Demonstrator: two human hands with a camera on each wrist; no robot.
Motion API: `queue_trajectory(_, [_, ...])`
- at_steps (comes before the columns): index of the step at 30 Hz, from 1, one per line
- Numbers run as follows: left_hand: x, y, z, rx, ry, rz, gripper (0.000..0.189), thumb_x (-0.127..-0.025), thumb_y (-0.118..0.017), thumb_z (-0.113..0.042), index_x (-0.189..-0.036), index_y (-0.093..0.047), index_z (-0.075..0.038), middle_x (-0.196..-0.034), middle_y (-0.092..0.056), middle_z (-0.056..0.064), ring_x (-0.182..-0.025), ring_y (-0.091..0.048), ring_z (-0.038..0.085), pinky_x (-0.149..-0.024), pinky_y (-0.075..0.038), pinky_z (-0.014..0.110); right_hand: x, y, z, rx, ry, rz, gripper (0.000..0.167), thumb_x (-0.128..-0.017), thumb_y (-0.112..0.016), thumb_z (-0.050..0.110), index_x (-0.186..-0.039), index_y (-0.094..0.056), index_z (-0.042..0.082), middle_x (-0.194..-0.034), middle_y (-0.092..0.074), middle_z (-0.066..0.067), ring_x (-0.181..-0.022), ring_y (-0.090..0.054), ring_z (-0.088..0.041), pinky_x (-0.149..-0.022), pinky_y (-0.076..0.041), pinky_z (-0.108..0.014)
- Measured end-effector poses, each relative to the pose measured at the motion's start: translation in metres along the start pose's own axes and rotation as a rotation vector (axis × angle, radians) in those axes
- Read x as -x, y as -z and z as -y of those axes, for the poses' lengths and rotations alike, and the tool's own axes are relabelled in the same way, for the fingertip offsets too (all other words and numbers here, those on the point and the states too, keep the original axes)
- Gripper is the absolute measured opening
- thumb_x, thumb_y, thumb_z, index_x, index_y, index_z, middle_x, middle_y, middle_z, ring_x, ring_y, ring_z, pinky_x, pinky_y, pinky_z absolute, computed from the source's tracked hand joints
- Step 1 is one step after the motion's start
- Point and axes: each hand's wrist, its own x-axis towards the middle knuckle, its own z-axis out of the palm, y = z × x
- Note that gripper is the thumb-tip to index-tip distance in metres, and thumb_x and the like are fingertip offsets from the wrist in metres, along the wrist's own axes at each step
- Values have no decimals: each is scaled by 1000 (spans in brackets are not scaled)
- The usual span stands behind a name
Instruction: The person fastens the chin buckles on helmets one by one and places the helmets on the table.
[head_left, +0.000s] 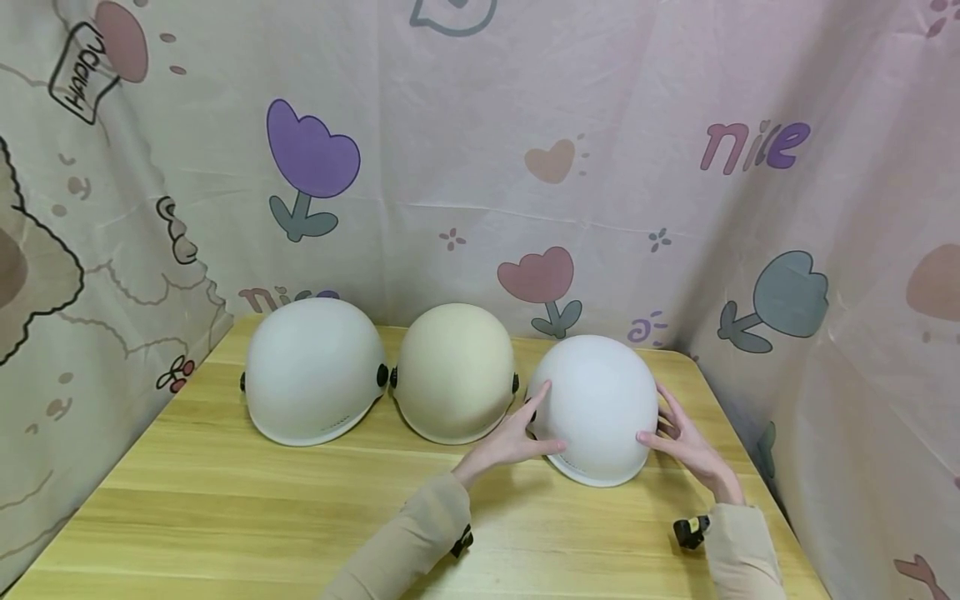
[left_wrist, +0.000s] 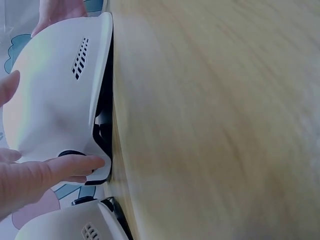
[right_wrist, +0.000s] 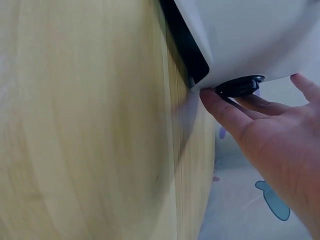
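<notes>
At the right of the row, a white helmet (head_left: 592,408) sits dome up on the wooden table, a hand at each side. My left hand (head_left: 513,437) spreads its fingers and thumb over the helmet's left side. The left wrist view shows its straight fingers (left_wrist: 82,166) beside the round black side fitting, close to the lower rim, and slotted vents (left_wrist: 80,59) in the shell. My right hand (head_left: 690,446) is spread on the opposite side, thumb toward the front. In the right wrist view its fingertips touch the rim next to a black knob (right_wrist: 242,86).
A cream helmet (head_left: 456,375) stands just left of the white one, and a larger white helmet (head_left: 315,367) farther left. The wooden table (head_left: 225,517) reaches back to a patterned cloth (head_left: 450,125), which also hangs along both sides.
</notes>
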Motion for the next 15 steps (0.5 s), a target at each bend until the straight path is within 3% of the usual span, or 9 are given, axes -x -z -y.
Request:
queue_trajectory(3, [-2, -1, 1, 17, 2, -9, 98, -89, -74, -33, -164, -10, -26, -168, -19, 17, -151, -27, 43, -118, -31, 64, 0, 0, 1, 0, 0, -18, 100, -95, -68, 15, -163, 4, 26, -162, -9, -38, -145, -19, -62, -113, -32, -66])
queue_trajectory(6, [-5, -2, 2, 38, 16, -20, 97, -90, -74, -33, -164, -10, -27, -168, -18, 16, -152, -27, 43, -118, -31, 64, 0, -1, 2, -2, -10, -40, 97, -95, -67, 16, -164, 1, 25, -162, -13, -36, -145, -24, -59, -107, -44, -48])
queue_trajectory(9, [-8, -3, 4, 56, 45, -28, 96, -91, -73, -35, -163, -10, -32, -169, -18, 13, -152, -26, 42, -118, -30, 64, 0, -1, 3, -1, -25, -59, 95, -96, -66, 18, -164, 0, 23, -163, -13, -35, -145, -26, -59, -102, -48, -34])
queue_trajectory(15, [-13, -4, 8, 99, 77, -60, 99, -89, -74, -37, -163, -9, -33, -170, -16, 9, -153, -25, 40, -119, -29, 65, -2, -3, 5, 0, -36, -92, 92, -98, -65, 19, -164, -1, 19, -163, -12, -34, -145, -24, -59, -102, -47, -32])
